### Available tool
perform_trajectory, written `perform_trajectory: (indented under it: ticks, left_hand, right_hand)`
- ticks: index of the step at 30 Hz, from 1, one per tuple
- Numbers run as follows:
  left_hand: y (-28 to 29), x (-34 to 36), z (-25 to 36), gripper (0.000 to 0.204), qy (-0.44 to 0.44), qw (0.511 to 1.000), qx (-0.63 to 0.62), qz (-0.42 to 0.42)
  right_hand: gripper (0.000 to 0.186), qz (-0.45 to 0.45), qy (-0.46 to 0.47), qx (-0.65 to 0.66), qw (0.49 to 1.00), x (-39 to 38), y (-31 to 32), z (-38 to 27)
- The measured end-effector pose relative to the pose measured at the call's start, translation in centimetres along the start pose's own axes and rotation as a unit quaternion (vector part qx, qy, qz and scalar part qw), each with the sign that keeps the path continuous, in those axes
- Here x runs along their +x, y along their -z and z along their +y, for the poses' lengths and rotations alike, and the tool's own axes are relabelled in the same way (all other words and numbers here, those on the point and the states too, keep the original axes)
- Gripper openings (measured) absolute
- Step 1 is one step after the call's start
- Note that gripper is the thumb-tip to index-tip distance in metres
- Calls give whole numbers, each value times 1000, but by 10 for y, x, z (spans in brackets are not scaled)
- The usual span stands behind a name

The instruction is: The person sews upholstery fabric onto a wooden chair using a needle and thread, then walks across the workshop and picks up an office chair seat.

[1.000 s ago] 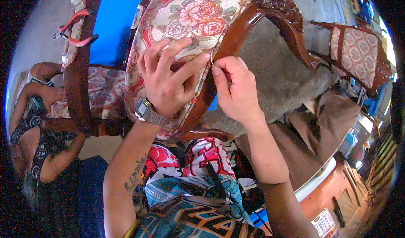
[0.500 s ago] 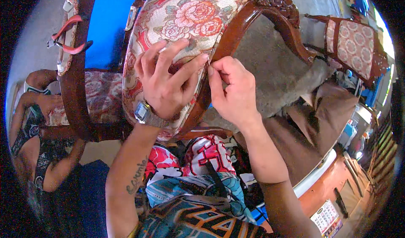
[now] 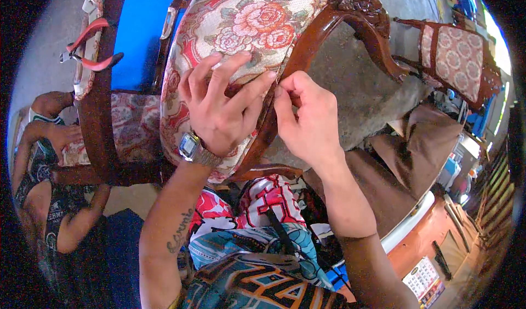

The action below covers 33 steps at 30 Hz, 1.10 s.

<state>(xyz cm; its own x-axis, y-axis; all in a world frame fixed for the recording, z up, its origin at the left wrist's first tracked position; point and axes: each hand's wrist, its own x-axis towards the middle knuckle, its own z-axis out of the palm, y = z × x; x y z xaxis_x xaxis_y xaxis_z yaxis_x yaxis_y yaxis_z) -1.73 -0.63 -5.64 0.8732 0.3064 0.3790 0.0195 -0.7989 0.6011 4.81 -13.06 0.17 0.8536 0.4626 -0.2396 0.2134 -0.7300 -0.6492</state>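
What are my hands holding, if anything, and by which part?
Your right hand has its fingers pinched at the edge of the floral upholstery; anything between them is too small to identify. Your left hand rests spread on it.

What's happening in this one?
The person's left hand rests spread on rose-patterned upholstery set in a carved wooden chair frame. The right hand pinches at the fabric's edge beside the wood; anything held there is too small to make out. At left, a co-worker's hand touches other patterned upholstery, and red-handled pliers lie across a padded armrest.
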Motion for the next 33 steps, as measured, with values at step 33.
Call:
perform_trajectory:
  ticks: [33]
  left_hand:
    - [-6, 4, -1, 29, -6, 1000, 12, -18]
  right_hand:
    - [16, -55, 191, -348, 916, 23, 27, -24]
